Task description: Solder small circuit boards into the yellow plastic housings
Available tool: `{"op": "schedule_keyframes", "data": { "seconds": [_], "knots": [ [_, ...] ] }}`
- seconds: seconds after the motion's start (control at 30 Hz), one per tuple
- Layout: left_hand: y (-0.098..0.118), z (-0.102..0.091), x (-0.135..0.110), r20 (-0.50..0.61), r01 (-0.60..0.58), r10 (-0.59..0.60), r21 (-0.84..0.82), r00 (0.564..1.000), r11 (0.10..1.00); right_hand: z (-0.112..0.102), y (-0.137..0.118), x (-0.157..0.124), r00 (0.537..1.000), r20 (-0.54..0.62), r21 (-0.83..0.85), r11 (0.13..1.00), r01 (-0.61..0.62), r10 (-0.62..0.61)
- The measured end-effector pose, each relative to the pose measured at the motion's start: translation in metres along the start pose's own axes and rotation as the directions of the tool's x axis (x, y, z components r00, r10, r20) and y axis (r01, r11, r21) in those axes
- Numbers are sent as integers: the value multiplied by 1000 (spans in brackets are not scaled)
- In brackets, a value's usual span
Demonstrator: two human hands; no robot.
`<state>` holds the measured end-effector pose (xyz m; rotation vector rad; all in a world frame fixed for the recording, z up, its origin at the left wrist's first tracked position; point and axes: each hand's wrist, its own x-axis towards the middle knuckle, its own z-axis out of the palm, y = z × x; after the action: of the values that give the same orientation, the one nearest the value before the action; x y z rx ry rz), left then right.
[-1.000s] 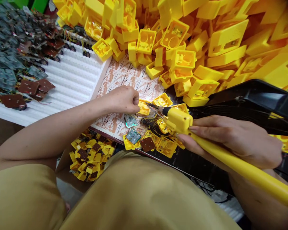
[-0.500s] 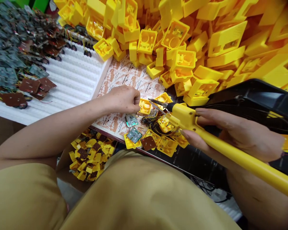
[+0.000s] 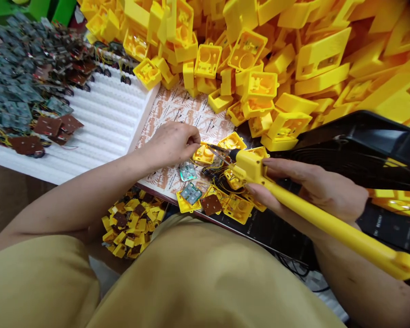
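My right hand is wrapped round a yellow soldering iron with a long handle. Its dark tip points left, over a small yellow plastic casing that lies open side up. At that casing's left edge my left hand is closed in a pinch; what its fingertips hold is too small to make out. Just below lie two green circuit boards, one resting on a yellow casing half. Thin wires and dark round parts spread beneath the iron. A brown board lies near the table edge.
Yellow casings are heaped across the back. Wired circuit boards pile up on a white ribbed foam sheet at left. A black curved object stands at right. Below the table edge sits a box of yellow parts.
My right hand and the soldering iron have shifted left, bringing the tip closer to my left fingers. My left hand has turned slightly, its pinch now at the casing's edge.
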<state>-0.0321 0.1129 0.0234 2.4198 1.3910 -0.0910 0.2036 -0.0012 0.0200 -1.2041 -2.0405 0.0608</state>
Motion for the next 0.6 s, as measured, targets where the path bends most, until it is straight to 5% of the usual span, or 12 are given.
{"op": "schedule_keyframes", "data": {
  "seconds": [0.4,0.6],
  "knots": [
    [12,-14,15,156,21,-35,92,987,995,15,-1,5,992,-72,87,991,105,-99],
    [16,-17,19,182,-1,-24,136,983,991,12,-1,8,978,87,41,982,187,-190]
  ]
}}
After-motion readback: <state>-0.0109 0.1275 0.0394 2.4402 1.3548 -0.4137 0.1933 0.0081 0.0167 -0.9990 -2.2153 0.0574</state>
